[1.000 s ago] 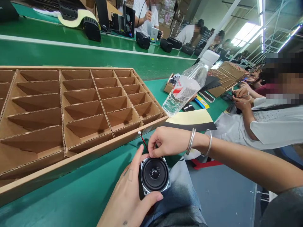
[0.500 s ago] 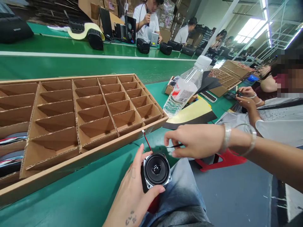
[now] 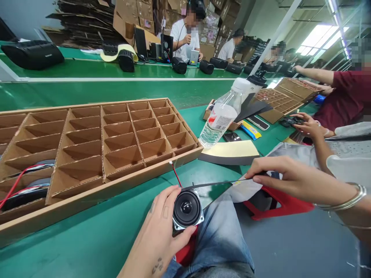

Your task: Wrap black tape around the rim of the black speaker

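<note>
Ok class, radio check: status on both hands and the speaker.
Left hand grips speaker over jeans. Right hand pinches black strip. Cardboard tray alongside.

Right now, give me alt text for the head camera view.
A person's left hand holds a loudspeaker over their jeans while the right hand holds a thin black strip above it, beside a cardboard divider tray on a green workbench.

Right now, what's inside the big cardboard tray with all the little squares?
At its left end, round black speakers with red wires sit in compartments of the cardboard tray. Cardboard dividers cover parts of them, so their backs can't be seen.
</note>
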### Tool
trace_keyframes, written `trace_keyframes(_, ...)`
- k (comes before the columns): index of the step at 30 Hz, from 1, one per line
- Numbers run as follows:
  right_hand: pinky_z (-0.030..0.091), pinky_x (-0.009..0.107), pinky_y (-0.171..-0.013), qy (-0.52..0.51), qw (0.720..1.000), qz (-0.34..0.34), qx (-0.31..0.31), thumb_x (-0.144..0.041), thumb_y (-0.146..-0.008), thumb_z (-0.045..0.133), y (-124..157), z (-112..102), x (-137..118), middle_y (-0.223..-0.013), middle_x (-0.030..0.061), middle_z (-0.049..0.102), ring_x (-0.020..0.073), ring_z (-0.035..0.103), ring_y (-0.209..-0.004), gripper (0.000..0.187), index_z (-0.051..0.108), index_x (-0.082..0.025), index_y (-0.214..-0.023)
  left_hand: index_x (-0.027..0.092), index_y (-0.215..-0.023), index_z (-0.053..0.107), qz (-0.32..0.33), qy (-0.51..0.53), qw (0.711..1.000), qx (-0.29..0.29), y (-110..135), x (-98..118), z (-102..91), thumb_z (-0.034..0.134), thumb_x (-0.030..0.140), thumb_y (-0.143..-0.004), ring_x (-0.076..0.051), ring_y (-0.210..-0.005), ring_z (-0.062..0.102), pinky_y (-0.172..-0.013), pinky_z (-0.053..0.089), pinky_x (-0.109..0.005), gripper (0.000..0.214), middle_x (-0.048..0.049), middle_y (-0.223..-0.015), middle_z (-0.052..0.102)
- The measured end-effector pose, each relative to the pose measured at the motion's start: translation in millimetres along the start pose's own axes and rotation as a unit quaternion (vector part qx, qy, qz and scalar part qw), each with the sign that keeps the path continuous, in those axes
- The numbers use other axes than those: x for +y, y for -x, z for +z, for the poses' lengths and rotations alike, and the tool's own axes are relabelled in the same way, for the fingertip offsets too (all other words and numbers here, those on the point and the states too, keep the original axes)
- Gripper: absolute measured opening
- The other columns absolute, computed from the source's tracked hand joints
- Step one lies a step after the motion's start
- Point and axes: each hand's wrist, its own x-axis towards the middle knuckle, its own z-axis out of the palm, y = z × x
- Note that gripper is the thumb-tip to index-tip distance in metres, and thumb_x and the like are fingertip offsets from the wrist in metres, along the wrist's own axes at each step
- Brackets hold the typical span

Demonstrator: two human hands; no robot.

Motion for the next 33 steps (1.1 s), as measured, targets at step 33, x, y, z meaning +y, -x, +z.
trace_keyframes(33, 0.040, 0.021, -0.049, -0.263, 0.961, -0.067, 0.046, -0.029, -0.082, 0.061, 57.0, 89.0, 64.2, -0.059, 0.0022, 0.058, 0.0119, 0.052, -0.054, 0.019, 0.064, -0.018, -0.068, 0.017, -0.121, 0.042, 0.133, -0.261, 0.953, -0.075, -26.7, 20.3, -24.1, 0.067, 0.023, -0.061, -0.021, -0.092, 0.056, -0.073, 0.048, -0.031, 0.065, -0.0080, -0.111, 0.055)
